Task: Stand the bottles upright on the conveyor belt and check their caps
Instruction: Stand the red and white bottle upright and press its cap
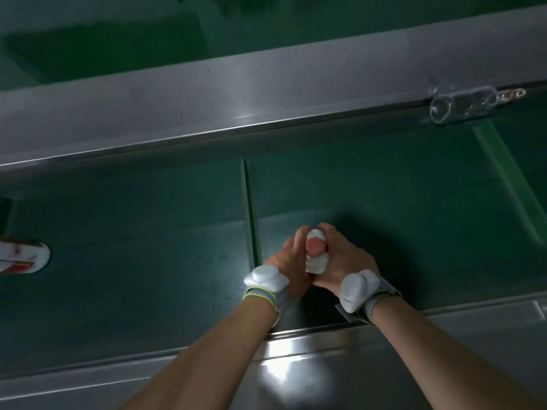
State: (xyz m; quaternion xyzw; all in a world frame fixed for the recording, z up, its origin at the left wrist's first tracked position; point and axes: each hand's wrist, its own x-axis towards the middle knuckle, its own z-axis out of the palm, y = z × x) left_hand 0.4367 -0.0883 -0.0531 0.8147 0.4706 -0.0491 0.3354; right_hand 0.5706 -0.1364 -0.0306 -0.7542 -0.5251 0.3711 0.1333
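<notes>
A: Where is the bottle being held?

B: A white bottle [316, 263] with a red cap [315, 247] is being kept upright on the green conveyor belt [148, 232], near the belt's near edge and just right of a raised cross strip [251, 211]. It is being seen from above, so the cap is facing the camera.

A: How is each grip being applied?

B: The left hand [291, 255] is being pressed around the bottle's left side, and the right hand [344, 258] is being wrapped around its right side, so both grips are being closed on the bottle. White padded devices on grey wrist straps [262, 295] are being worn on both wrists.

A: What else is being shown on the belt?

B: A clear bottle [464, 105] is lying on its side against the far steel rail [207, 93], well apart from the hands. A white and red bottle [23, 257] is being cut off by the left edge, also lying down. A near steel rail [296, 365] is being crossed by both forearms.
</notes>
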